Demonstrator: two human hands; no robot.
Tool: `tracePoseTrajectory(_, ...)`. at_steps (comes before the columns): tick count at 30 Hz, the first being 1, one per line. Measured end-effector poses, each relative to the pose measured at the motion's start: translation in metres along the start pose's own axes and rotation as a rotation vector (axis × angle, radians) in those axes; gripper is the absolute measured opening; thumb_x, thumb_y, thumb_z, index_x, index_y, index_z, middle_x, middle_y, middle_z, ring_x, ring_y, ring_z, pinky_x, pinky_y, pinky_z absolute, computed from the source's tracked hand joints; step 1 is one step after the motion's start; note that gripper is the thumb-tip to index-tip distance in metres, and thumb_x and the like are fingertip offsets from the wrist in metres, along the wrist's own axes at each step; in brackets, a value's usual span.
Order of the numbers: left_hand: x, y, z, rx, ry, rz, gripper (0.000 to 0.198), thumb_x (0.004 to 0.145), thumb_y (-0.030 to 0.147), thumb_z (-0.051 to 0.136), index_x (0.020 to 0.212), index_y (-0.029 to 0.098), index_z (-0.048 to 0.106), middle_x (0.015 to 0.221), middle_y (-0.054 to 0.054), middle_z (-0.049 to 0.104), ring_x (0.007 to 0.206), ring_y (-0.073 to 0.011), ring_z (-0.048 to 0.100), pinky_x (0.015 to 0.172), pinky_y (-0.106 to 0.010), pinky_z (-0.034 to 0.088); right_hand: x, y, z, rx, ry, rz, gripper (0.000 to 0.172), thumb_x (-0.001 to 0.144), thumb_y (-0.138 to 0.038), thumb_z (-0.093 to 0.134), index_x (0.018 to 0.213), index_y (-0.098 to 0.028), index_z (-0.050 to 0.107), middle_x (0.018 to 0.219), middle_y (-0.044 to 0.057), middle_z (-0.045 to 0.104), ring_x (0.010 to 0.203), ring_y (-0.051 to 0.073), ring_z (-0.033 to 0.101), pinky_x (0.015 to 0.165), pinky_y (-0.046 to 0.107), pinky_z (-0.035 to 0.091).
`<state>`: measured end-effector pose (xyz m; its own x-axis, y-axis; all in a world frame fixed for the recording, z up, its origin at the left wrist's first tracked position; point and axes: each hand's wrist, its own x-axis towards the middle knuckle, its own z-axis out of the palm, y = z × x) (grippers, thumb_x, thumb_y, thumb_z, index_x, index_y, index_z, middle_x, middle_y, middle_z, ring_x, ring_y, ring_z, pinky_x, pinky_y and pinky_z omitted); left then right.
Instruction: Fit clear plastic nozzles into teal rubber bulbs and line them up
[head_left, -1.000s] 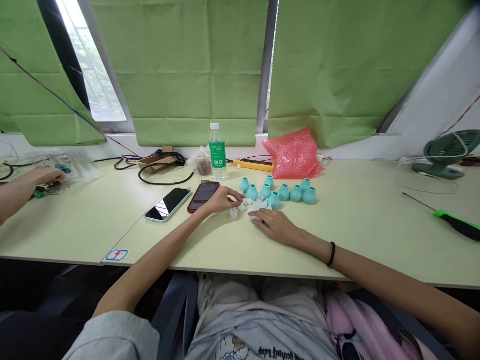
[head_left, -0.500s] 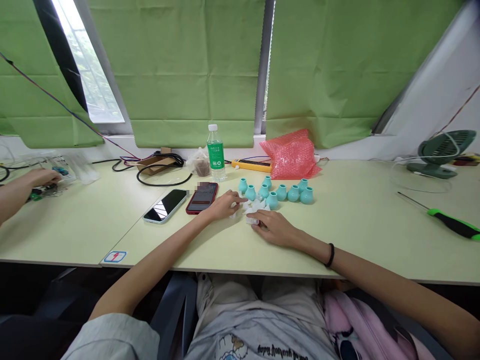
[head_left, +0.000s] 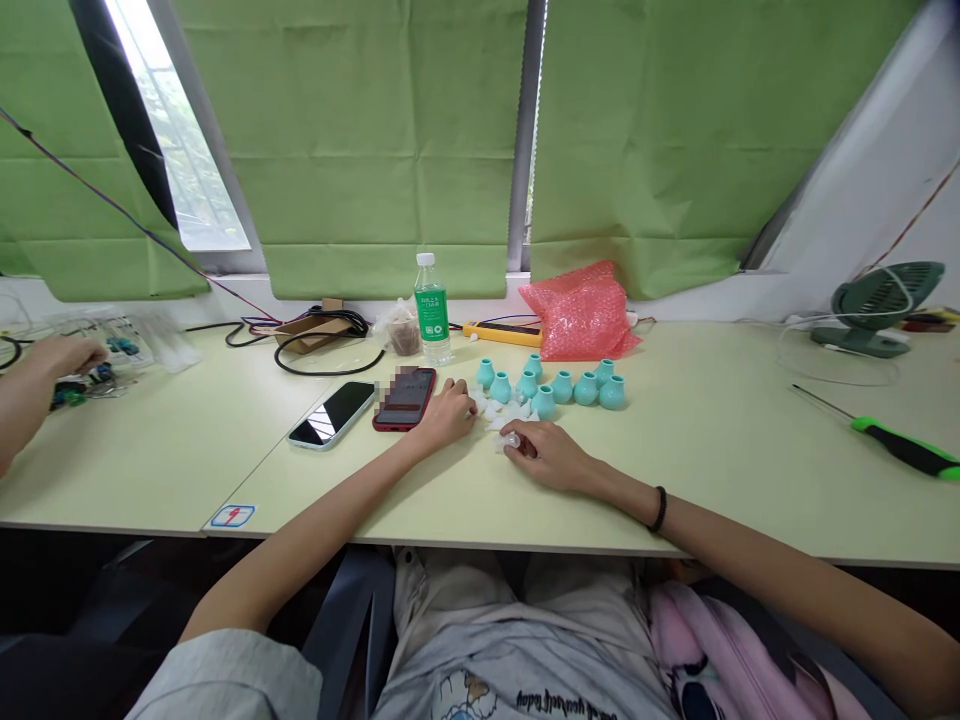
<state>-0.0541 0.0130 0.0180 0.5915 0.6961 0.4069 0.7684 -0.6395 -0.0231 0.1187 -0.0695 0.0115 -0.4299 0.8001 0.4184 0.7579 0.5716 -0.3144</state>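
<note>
Both my hands rest on the pale green table (head_left: 712,460) by a small pile of white plastic pieces (head_left: 501,411). My left hand (head_left: 448,414) lies curled at the pile's left edge, fingers closed over the pieces there. My right hand (head_left: 547,455) pinches one small white piece (head_left: 511,440) at the pile's near side. Just behind the pile stand several teal bulb-shaped caps (head_left: 559,385) in a loose row.
A red phone (head_left: 406,397) and a blue-edged phone (head_left: 333,414) lie left of my hands. Behind are a water bottle (head_left: 432,308), pink bubble wrap (head_left: 581,310), a yellow power strip (head_left: 504,331) and cables (head_left: 319,335). A green-handled screwdriver (head_left: 892,442) and a fan (head_left: 877,308) sit right. Another person's hand (head_left: 56,358) works far left.
My left hand has drawn back slightly and curled at the pile's left edge. My right hand has pulled a white piece toward me, out of the pile. The view shifted a little.
</note>
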Motion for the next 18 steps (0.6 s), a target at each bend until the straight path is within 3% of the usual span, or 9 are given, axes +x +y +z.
tracePoseTrajectory(8,0.0,0.001,-0.006,-0.077,0.051,0.038,0.014,0.07,0.021,0.048,0.069,0.017,0.062,0.082,-0.008,0.05,0.086,-0.0207,0.041,0.06,-0.028,0.04,0.001,0.0,0.0,0.103,0.021,0.039,0.02,0.071,-0.021,0.045,0.09,-0.018,0.05,0.058,-0.002,0.052,0.053,0.01,0.047,0.052,0.022,0.037)
tracePoseTrajectory(11,0.001,0.004,-0.017,-0.389,0.081,0.077,0.015,0.07,0.025,0.049,0.073,0.016,0.062,0.084,-0.006,0.054,0.085,-0.0176,0.045,0.065,-0.027,0.04,0.002,0.001,0.001,0.166,0.039,0.052,0.019,0.07,-0.022,0.046,0.088,-0.018,0.051,0.057,-0.003,0.05,0.051,0.009,0.046,0.052,0.021,0.037)
tracePoseTrajectory(15,0.0,0.011,-0.028,-0.961,-0.086,0.068,0.022,0.07,0.031,0.051,0.076,0.012,0.061,0.084,-0.007,0.06,0.079,-0.0146,0.052,0.063,-0.023,0.041,0.003,0.003,0.001,0.295,0.094,0.075,0.016,0.07,-0.023,0.046,0.084,-0.017,0.052,0.056,-0.003,0.048,0.048,0.007,0.043,0.05,0.02,0.037)
tracePoseTrajectory(18,-0.001,0.013,-0.027,-1.187,-0.192,0.026,0.025,0.066,0.032,0.056,0.076,0.009,0.062,0.082,-0.008,0.061,0.072,-0.0134,0.053,0.061,-0.023,0.041,0.003,0.004,0.001,0.389,0.13,0.077,0.015,0.07,-0.025,0.047,0.081,-0.015,0.053,0.058,-0.002,0.049,0.049,0.007,0.042,0.049,0.02,0.037)
